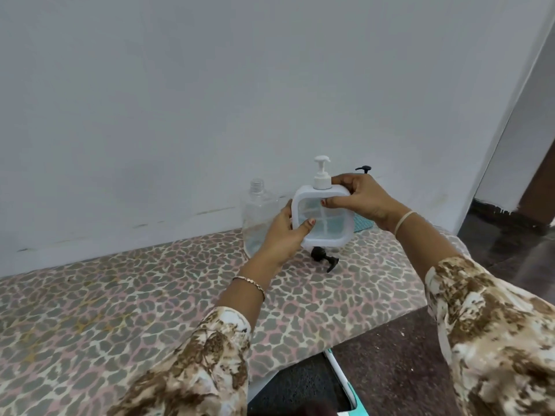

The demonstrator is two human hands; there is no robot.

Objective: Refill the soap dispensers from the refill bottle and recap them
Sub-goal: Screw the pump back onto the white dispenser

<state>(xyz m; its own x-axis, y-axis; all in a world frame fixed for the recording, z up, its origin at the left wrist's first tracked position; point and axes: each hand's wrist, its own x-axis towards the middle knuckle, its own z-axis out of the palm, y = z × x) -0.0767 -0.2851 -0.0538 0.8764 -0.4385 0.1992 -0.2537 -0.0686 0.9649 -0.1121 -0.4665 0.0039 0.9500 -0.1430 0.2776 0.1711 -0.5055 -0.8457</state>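
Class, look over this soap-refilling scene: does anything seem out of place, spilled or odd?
A black pump cap lies on its side on the patterned cloth, off its bottle. The clear bottle by the wall stands uncapped. No spill shows.

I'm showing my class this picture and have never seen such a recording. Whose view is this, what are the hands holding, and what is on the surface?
There is no machine: a person wears a camera on the head, looking down at their own hands. The left hand and right hand together hold a square white dispenser upright, its white pump on top. On the patterned cloth stand an open clear bottle and, behind the right hand, a mostly hidden dispenser with a dark pump. A loose black pump lies below the held one.
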